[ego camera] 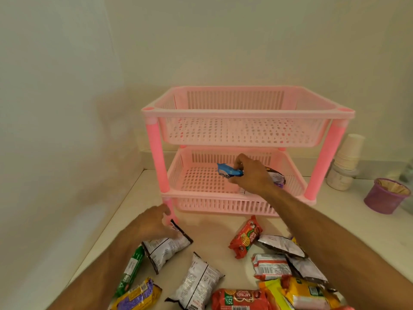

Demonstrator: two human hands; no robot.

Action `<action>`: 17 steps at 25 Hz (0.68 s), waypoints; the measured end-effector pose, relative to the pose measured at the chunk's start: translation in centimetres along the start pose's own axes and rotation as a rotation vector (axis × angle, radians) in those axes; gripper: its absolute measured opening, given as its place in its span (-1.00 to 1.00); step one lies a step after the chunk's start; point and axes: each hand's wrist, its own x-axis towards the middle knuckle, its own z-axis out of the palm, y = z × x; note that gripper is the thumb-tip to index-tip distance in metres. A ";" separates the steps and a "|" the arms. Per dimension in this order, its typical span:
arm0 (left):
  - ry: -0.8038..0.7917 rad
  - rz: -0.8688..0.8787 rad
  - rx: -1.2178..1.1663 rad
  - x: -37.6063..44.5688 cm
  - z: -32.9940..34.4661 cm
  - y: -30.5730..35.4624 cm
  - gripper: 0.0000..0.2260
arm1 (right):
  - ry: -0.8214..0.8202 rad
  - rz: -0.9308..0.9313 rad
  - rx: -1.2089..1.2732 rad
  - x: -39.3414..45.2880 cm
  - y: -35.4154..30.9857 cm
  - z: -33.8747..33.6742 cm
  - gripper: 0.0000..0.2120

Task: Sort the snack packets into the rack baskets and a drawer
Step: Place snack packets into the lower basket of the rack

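A pink two-tier rack (156,157) stands on the white counter. My right hand (250,175) reaches into the lower basket (178,175) and pinches a small blue packet (229,170) above its floor. A dark silver packet (277,176) lies in that basket behind my hand. The upper basket (245,113) looks bare. My left hand (154,222) rests near the rack's front left leg, fingers on the top edge of a silver-white packet (166,249). Several loose packets lie in front: a red one (245,237), a green one (131,269), another silver one (199,283).
A stack of paper cups (348,153) sits on a white jar (339,177) at the right. A purple cup (386,195) stands nearer the right edge. Walls close in on the left and behind the rack. No drawer is in view.
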 end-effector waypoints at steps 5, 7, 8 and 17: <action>-0.104 -0.023 0.176 0.7 3.1 0.0 -0.09 | -0.049 0.151 -0.309 3.1 1.5 1.4 -0.78; -0.045 -0.002 0.181 1.1 3.6 0.2 -0.16 | -0.088 0.160 -0.361 4.1 1.5 1.9 -0.79; -0.027 0.013 0.177 1.2 3.8 0.2 -0.19 | -0.124 0.163 -0.387 4.5 1.5 2.1 -0.80; 0.155 0.386 -0.095 0.9 2.8 1.8 -0.36 | -0.046 0.041 -0.237 3.5 2.4 2.6 -0.77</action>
